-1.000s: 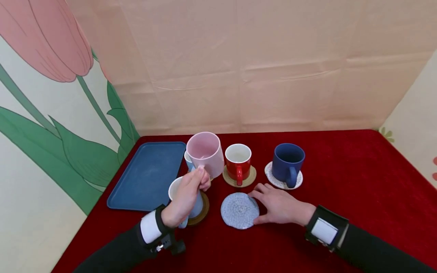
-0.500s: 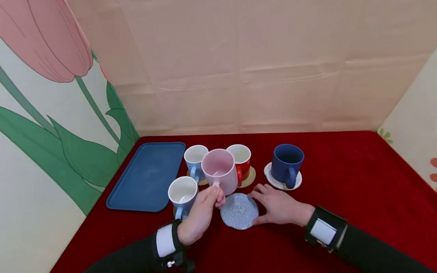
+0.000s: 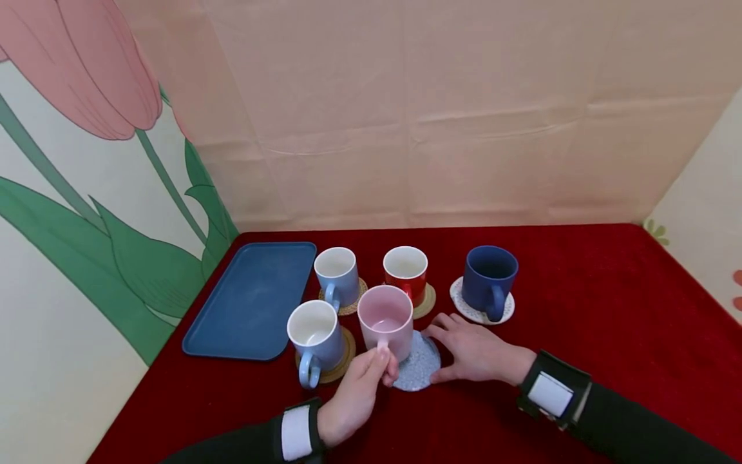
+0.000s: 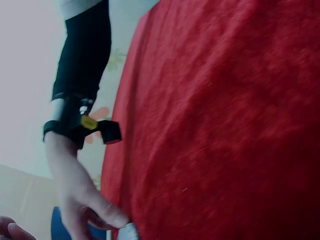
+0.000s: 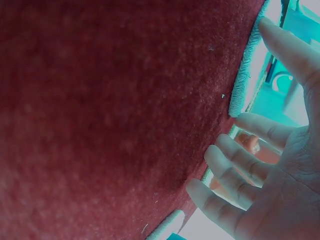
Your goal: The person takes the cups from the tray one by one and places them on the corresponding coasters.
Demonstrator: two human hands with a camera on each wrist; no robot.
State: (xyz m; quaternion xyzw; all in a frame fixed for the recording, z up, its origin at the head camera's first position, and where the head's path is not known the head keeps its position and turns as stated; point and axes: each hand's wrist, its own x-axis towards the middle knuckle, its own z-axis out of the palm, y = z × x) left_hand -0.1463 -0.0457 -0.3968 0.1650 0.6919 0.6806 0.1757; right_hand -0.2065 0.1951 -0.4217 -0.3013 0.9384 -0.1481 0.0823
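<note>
My left hand (image 3: 356,393) holds a pink mug (image 3: 394,332) by its handle. The mug is upright and overlaps the left part of a round light-blue coaster (image 3: 422,368). At that coaster's right side rests my right hand (image 3: 472,348), its thumb and index finger spread along the edge. In the right wrist view the thumb (image 5: 287,45) and index fingertip sit near either end of the coaster's ribbed edge (image 5: 241,82), the other fingers loosely extended. The left wrist view catches the right hand (image 4: 80,205) beside the coaster; the pink mug is not visible there.
Two light-blue mugs (image 3: 336,280) (image 3: 324,341) stand on woven coasters left of the pink mug. Behind it is a red mug (image 3: 413,283) on a tan coaster. A navy mug (image 3: 487,287) stands on a white coaster. A blue tray (image 3: 249,303) lies at left on red cloth.
My left hand has carried the pink mug rightward and down, from over the light-blue mugs to the light-blue coaster's left part. The right hand has stayed at the coaster's edge.
</note>
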